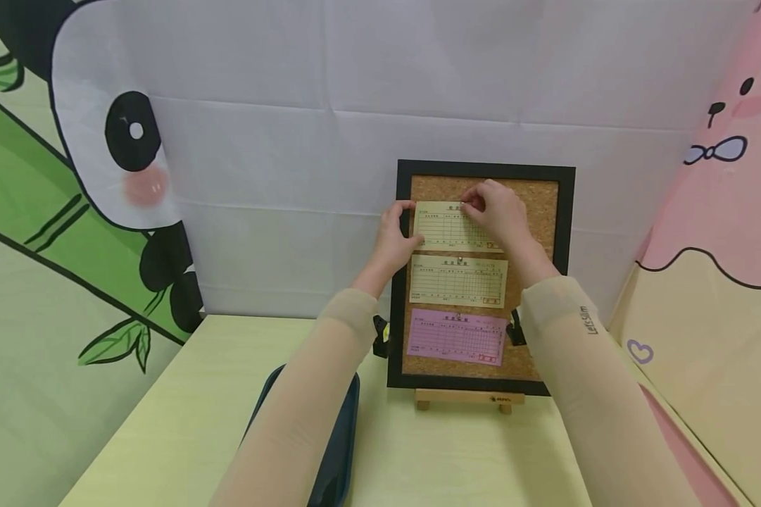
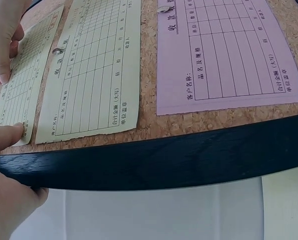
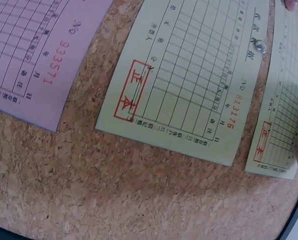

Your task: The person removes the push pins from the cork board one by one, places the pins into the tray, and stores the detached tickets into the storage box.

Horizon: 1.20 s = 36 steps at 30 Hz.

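Note:
A framed corkboard (image 1: 548,211) stands upright, with three printed receipt slips in a column. My left hand (image 1: 394,238) grips its left edge; the thumb (image 2: 11,134) presses the lower left corner of the top yellow slip (image 1: 440,229), while other fingers reach round the black frame. Thumb and forefinger of my right hand (image 1: 499,211) pinch together at that slip's top middle, around a small pushpin mostly hidden by the fingertips. Below are a second yellow slip (image 1: 459,282) and a purple slip (image 1: 456,338), each with a pin at its top middle.
A small wooden easel (image 1: 469,398) supports the board on the pale table (image 1: 165,422). Under the left forearm lies a dark blue tray (image 1: 348,429), partly covered. Black clips (image 1: 381,336) show beside the frame. Behind hangs a printed cloth (image 1: 279,155).

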Motion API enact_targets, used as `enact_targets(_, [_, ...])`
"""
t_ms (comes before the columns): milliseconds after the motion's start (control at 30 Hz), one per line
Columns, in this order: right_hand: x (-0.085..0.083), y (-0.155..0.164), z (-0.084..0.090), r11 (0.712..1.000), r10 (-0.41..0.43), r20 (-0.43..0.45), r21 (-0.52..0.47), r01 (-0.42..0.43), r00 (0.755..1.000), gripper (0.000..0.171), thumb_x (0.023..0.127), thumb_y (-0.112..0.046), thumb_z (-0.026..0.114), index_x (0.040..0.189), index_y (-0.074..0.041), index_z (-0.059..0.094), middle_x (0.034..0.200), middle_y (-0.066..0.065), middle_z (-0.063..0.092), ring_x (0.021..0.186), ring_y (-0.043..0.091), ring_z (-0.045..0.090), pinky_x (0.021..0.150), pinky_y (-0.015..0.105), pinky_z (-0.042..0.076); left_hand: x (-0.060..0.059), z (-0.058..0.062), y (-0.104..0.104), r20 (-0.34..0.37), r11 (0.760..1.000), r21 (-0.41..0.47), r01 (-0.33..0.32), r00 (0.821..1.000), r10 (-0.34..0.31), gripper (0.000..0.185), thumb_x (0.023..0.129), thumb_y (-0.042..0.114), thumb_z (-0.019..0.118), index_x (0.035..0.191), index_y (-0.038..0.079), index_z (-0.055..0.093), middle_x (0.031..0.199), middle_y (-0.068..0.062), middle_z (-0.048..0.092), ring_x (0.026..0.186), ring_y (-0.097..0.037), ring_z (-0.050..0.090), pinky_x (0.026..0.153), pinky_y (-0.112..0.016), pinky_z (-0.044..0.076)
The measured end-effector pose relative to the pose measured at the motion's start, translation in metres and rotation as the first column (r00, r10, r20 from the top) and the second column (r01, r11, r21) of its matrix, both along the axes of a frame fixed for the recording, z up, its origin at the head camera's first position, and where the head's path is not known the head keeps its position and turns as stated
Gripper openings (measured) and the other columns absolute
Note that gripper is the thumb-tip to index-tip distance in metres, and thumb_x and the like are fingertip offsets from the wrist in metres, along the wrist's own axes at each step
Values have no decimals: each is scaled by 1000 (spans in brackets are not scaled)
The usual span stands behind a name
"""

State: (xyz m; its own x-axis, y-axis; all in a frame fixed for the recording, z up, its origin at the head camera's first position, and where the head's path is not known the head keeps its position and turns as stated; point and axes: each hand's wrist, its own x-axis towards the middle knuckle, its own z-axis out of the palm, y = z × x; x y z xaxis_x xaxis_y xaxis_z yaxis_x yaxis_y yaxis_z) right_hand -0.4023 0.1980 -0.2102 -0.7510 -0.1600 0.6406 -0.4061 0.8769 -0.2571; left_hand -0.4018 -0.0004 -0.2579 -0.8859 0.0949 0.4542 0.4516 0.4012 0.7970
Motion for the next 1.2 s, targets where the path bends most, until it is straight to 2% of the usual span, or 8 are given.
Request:
enact_targets(233, [-2,3,-3,994,35,-92,108,-25,995,18,93,-24,60,100,-8,65,97,7,59,85,23,59,74,42,48,0,0,-1,-19,1000,-7,-2,1000,2,51,87,8,67,130,19,42,144,-10,32,138,-23,29,109,-39,30])
enact_targets(367, [-3,3,-4,982,55,-168,190,-23,984,18,94,-22,58,99,-6,64,96,9,59,80,24,61,69,42,50,0,0,-1,-18,1000,0,1,1000,-1,51,87,8,67,130,19,42,144,-10,32,138,-23,29,110,-39,30])
enact_targets(600, [-5,5,-6,954,129,-314,299,-31,941,13,92,-15,59,94,-3,61,91,11,57,59,25,56,53,40,48,1,0,-1,-9,1000,-6,8,1000,-8,53,87,8,67,131,19,42,144,-10,32,138,-23,29,110,-39,30])
enact_targets(867, [-11,8,-6,917,233,-381,392,-72,895,10,92,-8,58,93,2,58,88,14,56,60,24,56,51,38,48,3,2,-1,1,1000,0,8,1000,-8,53,86,8,68,131,20,42,145,-10,32,138,-24,30,109,-40,30])
enact_targets(1067, [-12,8,-6,901,256,-371,427,-81,893,10,91,-6,58,94,4,56,87,16,57,61,24,57,53,37,50,1,1,-2,-7,1000,3,7,1000,-7,53,86,8,68,131,20,43,145,-9,32,138,-23,29,110,-40,29])
enact_targets(1200, [-12,7,-7,922,206,-348,382,-62,915,12,93,-10,56,96,2,57,89,14,58,66,24,59,56,38,50,2,2,-3,-8,1000,0,6,1000,-6,53,86,8,68,131,20,43,145,-9,32,138,-23,29,110,-40,30])
